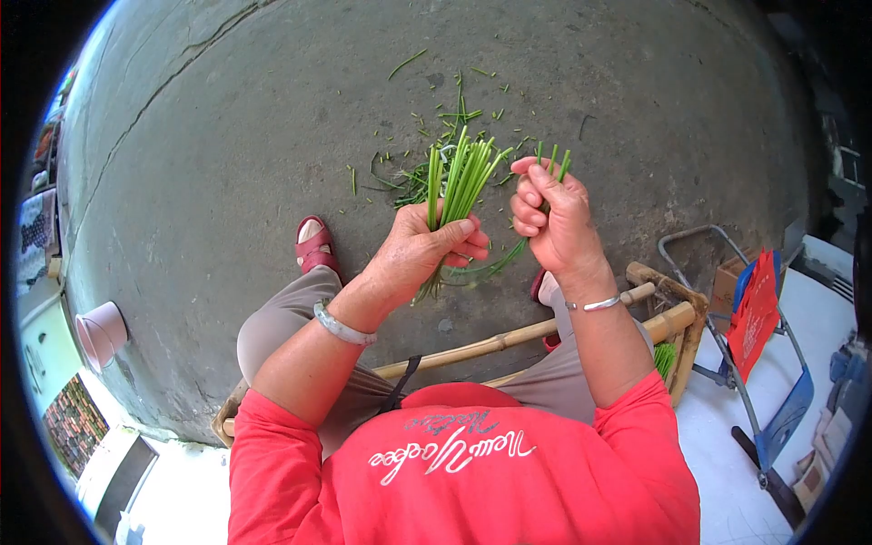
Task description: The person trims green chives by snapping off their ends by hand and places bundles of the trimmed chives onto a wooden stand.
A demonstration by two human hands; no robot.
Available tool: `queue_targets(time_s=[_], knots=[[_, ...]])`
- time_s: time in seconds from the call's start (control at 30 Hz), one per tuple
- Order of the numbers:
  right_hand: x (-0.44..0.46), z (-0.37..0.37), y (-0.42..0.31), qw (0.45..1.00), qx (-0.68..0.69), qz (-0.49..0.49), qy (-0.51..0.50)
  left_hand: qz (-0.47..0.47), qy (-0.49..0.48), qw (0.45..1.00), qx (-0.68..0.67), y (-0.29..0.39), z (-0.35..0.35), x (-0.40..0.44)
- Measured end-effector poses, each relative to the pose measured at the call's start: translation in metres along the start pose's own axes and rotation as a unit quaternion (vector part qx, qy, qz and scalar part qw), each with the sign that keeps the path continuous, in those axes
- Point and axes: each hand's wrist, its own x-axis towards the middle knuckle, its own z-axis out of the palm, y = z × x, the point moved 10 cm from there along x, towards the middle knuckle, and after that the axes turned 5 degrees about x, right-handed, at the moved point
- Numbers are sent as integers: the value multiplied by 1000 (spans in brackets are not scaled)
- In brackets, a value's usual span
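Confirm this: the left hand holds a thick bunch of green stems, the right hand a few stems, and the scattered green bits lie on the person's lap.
No, the scattered green bits lie on the floor, as the head view shows. The left hand does hold the thick bunch, and the right hand a few stems.

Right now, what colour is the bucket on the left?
Pale pink, best seen in the head view.

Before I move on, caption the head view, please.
Left hand grips a bundle of green stems, right hand a few stems, above scraps on the floor.
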Motion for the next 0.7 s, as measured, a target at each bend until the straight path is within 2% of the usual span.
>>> queue_targets(time_s=[0.07, 0.2, 0.5, 0.6, 0.7], knots=[[1, -7, -3, 996, -77, -22, 31, -4, -6, 1000, 16, 0, 1, 0], [0, -5, 3, 993, -103, -14, 51, -6, -16, 998, 66, 3, 6, -3], [-1, -7, -1, 994, -96, -27, 48, 24, -8, 999, 35, 9, 3, -1], [0, -7, -6, 991, -115, -50, 41, 27, 25, 999, 13, 9, -4, 0], [0, -8, -12, 977, -192, -85, 47, 31, 33, 999, 15, 11, -8, 0]])
